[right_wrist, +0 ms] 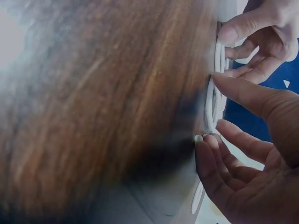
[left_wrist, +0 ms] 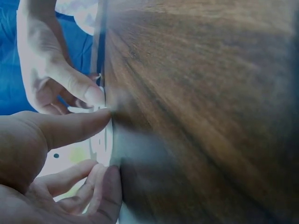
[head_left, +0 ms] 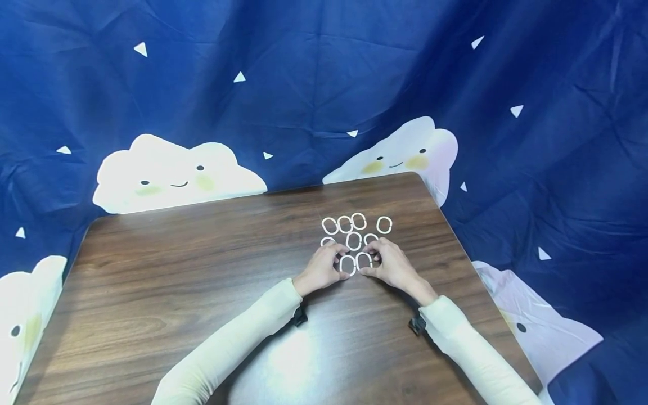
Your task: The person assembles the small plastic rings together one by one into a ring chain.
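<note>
Two white oval rings lie side by side at the near edge of a group on the table, the left ring (head_left: 341,265) touching or almost touching the right ring (head_left: 363,253). My left hand (head_left: 323,266) holds the left one between thumb and fingers at its rim. Its thumb (left_wrist: 88,123) and curled fingertips show at the rim in the left wrist view. My right hand (head_left: 394,264) holds the right one likewise, with thumb (right_wrist: 238,91) and fingertips on opposite sides of the ring in the right wrist view. Both rings lie flat on or very close to the wood.
Several more white oval rings lie just beyond the hands, among them a middle ring (head_left: 347,241) and a ring set apart (head_left: 377,225) at the right. The brown wooden table (head_left: 177,270) ends at a blue curtain (head_left: 283,101) with cloud prints.
</note>
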The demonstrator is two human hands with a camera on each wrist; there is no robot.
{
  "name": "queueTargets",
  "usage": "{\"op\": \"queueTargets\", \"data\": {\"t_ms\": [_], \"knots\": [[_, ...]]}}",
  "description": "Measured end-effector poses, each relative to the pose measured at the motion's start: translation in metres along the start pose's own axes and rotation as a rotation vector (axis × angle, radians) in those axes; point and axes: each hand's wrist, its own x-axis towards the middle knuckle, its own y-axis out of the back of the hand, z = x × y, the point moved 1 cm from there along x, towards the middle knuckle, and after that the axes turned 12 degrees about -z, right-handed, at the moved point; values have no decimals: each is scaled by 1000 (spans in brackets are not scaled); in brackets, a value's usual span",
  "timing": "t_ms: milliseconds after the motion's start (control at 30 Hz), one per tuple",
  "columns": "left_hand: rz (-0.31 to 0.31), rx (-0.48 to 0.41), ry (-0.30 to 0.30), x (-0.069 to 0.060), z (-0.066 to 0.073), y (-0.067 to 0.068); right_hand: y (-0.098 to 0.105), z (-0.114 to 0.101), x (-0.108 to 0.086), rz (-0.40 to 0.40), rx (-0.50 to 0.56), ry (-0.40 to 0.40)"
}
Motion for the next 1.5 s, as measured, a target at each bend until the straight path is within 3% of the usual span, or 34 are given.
{"op": "queueTargets", "data": {"t_ms": [333,633,967,1167,1500], "knots": [[-13,21,42,1,2,-2,-2,1,-1,35,85,40],[5,-4,21,-3,2,-1,-5,-1,-1,25,31,101],[28,-53,-57,-6,0,-6,-6,0,-2,17,78,67],[31,-66,-63,-7,2,-4,-4,0,-4,43,106,58],[69,-99,-62,-10,6,-3,0,6,-6,63,157,-28]]}}
